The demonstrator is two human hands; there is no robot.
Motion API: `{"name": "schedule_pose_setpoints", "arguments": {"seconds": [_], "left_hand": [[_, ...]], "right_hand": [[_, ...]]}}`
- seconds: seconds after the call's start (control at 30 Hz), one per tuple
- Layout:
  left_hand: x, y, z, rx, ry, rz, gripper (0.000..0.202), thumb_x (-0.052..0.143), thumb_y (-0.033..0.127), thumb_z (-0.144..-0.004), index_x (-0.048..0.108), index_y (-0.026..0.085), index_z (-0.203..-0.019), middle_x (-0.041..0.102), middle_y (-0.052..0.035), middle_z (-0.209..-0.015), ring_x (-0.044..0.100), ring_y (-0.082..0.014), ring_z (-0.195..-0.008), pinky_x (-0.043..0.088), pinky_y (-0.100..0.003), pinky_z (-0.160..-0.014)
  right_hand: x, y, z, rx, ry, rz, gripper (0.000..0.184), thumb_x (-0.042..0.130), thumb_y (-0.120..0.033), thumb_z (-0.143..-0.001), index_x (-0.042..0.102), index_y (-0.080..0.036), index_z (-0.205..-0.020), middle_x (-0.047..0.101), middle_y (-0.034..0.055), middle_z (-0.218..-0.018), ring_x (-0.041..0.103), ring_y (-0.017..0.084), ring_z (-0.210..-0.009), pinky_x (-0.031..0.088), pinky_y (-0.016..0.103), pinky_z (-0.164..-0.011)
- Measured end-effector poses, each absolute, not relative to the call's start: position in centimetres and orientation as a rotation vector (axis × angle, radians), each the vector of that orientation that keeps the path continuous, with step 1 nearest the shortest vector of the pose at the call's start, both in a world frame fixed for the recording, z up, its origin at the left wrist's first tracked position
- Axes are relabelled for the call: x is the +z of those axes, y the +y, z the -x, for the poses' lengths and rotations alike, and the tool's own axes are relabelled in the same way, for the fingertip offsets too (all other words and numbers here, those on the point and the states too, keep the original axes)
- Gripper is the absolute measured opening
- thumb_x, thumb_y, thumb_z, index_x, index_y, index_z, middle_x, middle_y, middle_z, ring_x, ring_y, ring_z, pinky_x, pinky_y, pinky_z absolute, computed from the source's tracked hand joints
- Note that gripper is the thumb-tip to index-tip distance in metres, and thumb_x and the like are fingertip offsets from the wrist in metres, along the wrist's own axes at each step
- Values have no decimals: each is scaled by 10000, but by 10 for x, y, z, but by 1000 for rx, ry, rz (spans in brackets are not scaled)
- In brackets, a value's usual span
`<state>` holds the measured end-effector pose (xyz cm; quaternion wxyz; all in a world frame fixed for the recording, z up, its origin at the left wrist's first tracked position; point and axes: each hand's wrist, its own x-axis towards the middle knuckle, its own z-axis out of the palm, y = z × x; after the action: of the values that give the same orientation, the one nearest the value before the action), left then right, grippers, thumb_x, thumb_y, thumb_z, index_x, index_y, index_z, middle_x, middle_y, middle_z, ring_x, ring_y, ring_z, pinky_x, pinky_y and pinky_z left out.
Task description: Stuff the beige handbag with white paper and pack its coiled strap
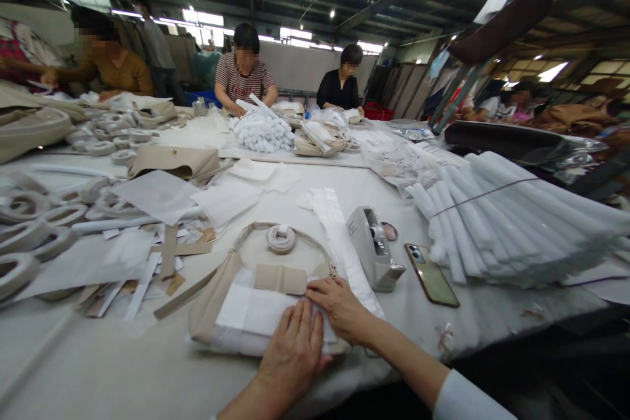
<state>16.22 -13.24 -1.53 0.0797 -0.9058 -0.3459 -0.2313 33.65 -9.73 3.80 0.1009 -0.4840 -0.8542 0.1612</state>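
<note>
A beige handbag [211,307] lies on the table in front of me, its strap [251,230] curving up behind it. White wrapping paper [246,312] covers much of its front below a small beige flap [279,279]. My left hand [294,344] rests flat on the paper, fingers stretched out and close together. Just right of the flap, my right hand [339,307] presses on the bag with its fingers extended; its thumb is hidden. Inside the strap's loop sits a coiled beige strap [281,239] with a white wrap.
A grey tape dispenser [373,249] and a phone [432,274] lie to the right, before bundled white foam tubes [516,216]. At left are coiled straps [63,213], paper scraps [167,256] and another beige bag [172,161]. Co-workers [245,72] work across the table.
</note>
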Motion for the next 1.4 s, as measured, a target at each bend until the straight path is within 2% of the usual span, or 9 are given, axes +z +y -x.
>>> {"name": "schedule_pose_setpoints", "arguments": {"seconds": [0.1,0.2,0.3,0.4,0.53,0.83,1.0,1.23,1.4], "left_hand": [[-13,-133,-162,-681,-1032,2702,610,498,558,-871,520,88,-1258,544,-228,-1286,520,-336,-1194,424,-467,-971],[-10,-135,-161,-637,-1022,2682,608,510,556,-868,519,87,-1254,539,-229,-1290,520,-338,-1194,425,-458,-972],[-10,-136,-160,-602,-1003,2657,611,519,546,-865,506,81,-1261,535,-236,-1290,517,-336,-1198,421,-449,-977],[-13,-135,-158,-617,-962,2631,562,538,476,-863,493,92,-1270,542,-221,-1289,513,-328,-1202,419,-439,-977],[-18,-132,-157,-658,-862,2565,537,558,383,-815,499,76,-1252,560,-233,-1260,548,-338,-1151,435,-447,-933],[-21,-131,-158,-699,-807,2483,511,544,329,-779,518,85,-1228,591,-213,-1223,566,-324,-1118,439,-448,-908],[-23,-130,-158,-692,-815,2488,522,548,363,-788,518,88,-1230,589,-212,-1229,564,-320,-1125,442,-443,-911],[-27,-130,-158,-705,-815,2499,512,529,370,-809,507,95,-1240,577,-211,-1244,561,-313,-1133,431,-440,-927],[-31,-130,-157,-686,-843,2534,504,503,363,-835,472,104,-1266,555,-206,-1276,528,-314,-1173,417,-451,-945]], "right_hand": [[39,-97,-350,516,-2184,1463,418,397,-108,-816,603,-203,-1167,645,70,-1185,569,194,-1109,404,384,-989],[55,-97,-383,317,-1799,1631,345,459,-281,-849,627,-182,-1133,670,94,-1131,611,226,-1041,454,383,-947],[72,-99,-429,163,-1401,1893,393,519,-423,-796,666,-175,-1063,694,109,-1050,630,267,-954,465,417,-897],[80,-102,-466,324,-1131,2081,425,521,-458,-737,694,-156,-981,712,110,-975,625,295,-940,445,425,-885],[80,-107,-479,533,-1112,2072,421,500,-519,-724,712,-161,-785,727,69,-838,638,269,-876,460,356,-817],[81,-92,-477,711,-992,2070,297,629,-477,-600,691,-187,-616,678,47,-665,566,180,-661,404,277,-599],[75,-95,-474,687,-958,2003,342,629,-487,-555,689,-159,-631,676,60,-658,576,191,-668,419,299,-642],[72,-130,-470,483,-918,1985,354,652,-508,-558,697,-161,-614,707,94,-821,610,273,-861,437,354,-767],[62,-153,-457,604,-839,2000,353,629,-506,-597,677,-160,-641,701,84,-721,644,233,-728,482,311,-623]]}}
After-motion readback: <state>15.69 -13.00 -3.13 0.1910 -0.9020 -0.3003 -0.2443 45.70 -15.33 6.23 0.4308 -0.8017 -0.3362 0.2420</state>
